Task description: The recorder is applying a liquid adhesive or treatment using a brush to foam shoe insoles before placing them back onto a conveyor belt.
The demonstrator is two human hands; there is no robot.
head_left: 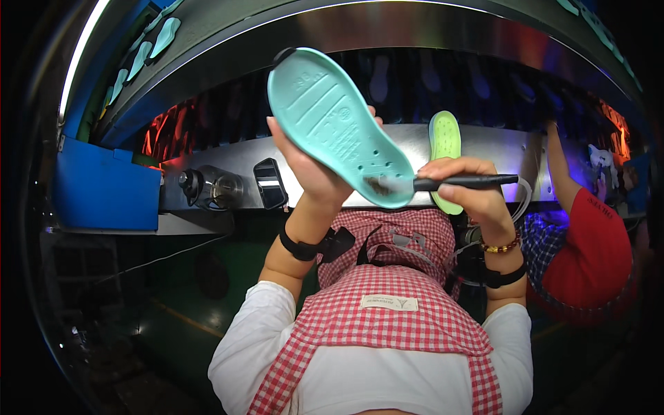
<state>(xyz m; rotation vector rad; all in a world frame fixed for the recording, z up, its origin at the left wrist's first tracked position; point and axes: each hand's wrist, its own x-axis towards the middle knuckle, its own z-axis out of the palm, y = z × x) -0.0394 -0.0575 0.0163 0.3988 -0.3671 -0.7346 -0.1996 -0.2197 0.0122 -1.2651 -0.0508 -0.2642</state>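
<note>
A turquoise shoe sole (332, 128) is held up before me, tilted, its moulded inner face showing and a black patch on its upper tip. My left hand (309, 166) grips it from beneath, with most fingers hidden behind it. In my right hand (470, 190) is a brush (484, 181) with a black handle, closed between thumb and fingers. A thin clear tube runs from the handle's rear end. The bristles appear to touch the sole's lower end, beside several small holes. Behind my right hand, a yellow-green sole (446, 136) lies on the metal bench (477, 142).
A dark phone-like device (270, 184) and a glass jug (221, 188) stand left on the bench, near a blue box (104, 183). Dark hanging strips line the far side below a conveyor carrying turquoise soles (164, 37). A co-worker in red (591, 256) works at right.
</note>
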